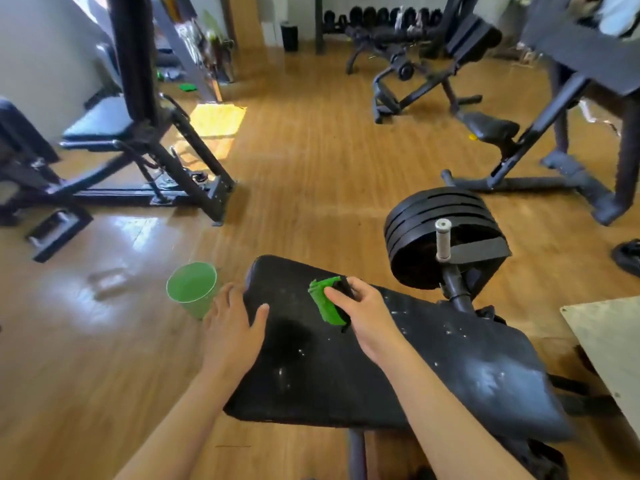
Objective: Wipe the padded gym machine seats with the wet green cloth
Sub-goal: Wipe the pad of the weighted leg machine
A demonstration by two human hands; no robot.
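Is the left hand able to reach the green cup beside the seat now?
Probably yes: the left hand rests open on the edge of the padded seat next to the green cup, with nothing between them.

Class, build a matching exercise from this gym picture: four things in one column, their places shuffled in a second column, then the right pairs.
1. green cloth
2. green bucket
3. left hand
4. weight plates

A. on the floor, left of the padded seat
B. stacked on the machine beyond the seat
C. gripped by the right hand, on the seat
D. resting open on the seat's left edge

Pairs: 1-C, 2-A, 3-D, 4-B
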